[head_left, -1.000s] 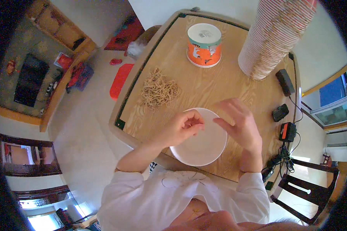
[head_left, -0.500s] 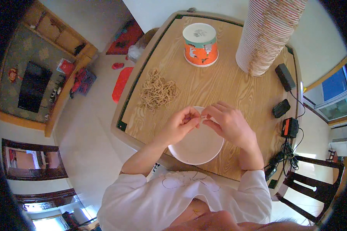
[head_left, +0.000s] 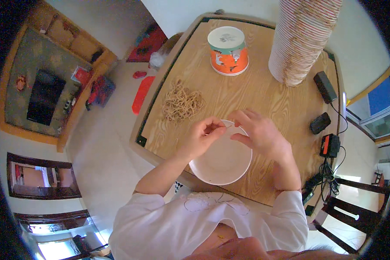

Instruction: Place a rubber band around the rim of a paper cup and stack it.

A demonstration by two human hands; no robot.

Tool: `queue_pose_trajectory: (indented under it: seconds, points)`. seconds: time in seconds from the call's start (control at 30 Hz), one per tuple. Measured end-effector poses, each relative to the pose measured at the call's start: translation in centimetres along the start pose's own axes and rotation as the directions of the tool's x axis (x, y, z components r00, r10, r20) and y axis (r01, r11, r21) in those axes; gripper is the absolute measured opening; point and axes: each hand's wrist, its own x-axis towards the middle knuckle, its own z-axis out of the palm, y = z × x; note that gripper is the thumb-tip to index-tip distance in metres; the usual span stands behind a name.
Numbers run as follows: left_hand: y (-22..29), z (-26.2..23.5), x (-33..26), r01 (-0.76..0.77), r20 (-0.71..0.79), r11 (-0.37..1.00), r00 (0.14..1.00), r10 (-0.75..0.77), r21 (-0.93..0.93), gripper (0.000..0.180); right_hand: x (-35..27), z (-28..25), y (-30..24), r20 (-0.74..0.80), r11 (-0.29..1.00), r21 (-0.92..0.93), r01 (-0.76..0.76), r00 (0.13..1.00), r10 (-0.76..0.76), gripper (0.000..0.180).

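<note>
Since the preceding frame, the right hand [head_left: 264, 136] has been moved slightly clear of the left hand [head_left: 199, 141], and its thumb has been parted further from its index finger. No object can be made out in the moderately wide right-hand gap. Left thumb and index finger are pinched narrow; a slim pale strand [head_left: 229, 126] appears to be held there, too small to be identified with certainty.

Both hands are positioned over the far part of a white, round, open-topped container [head_left: 223, 167], which is set at the near edge of the desk [head_left: 255, 93], presumably for easy reach. Far left of it, a loose, tangled pile of thin tan strands [head_left: 182, 104] is placed, probably to be accessible to the left hand. At the far side, an orange-and-green printed paper tub [head_left: 229, 58] is stood base up, presumably for stability. To its right, a tall stack of nested white containers with red edges [head_left: 292, 52] is kept, likely nested to save space.
</note>
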Motion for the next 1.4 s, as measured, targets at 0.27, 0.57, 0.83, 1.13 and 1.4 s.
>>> queue_pose_trajectory:
  seconds: [0.27,0.57,0.83,1.13,1.4]
  points:
    - [1.2,0.6,0.0,0.087,-0.009,0.996,0.996,-0.087,-0.030,0.007,0.3,0.0,0.7,-0.074,0.981,-0.081,0.177,0.980,-0.183,0.013]
    - [1.9,1.1,-0.7,-0.175,-0.041,0.865,0.975,0.220,0.470,0.009,-0.1,0.2,1.5,0.128,0.989,-0.130,0.072,0.990,-0.055,0.017]
    - [0.3,0.8,-0.4,-0.173,-0.010,0.696,0.968,0.251,0.696,0.008,-0.2,1.2,2.0,0.239,0.962,-0.237,-0.138,0.951,0.195,0.027]
    - [0.4,1.0,-0.3,-0.202,0.044,0.637,0.966,0.255,0.744,0.009,-0.3,1.3,1.3,0.261,0.966,-0.218,-0.138,0.946,0.194,0.026]
    - [0.8,-0.7,-0.9,0.050,-0.007,0.995,0.999,-0.051,-0.090,0.010,0.4,0.4,0.4,-0.066,0.967,0.160,0.198,0.980,-0.190,0.029]
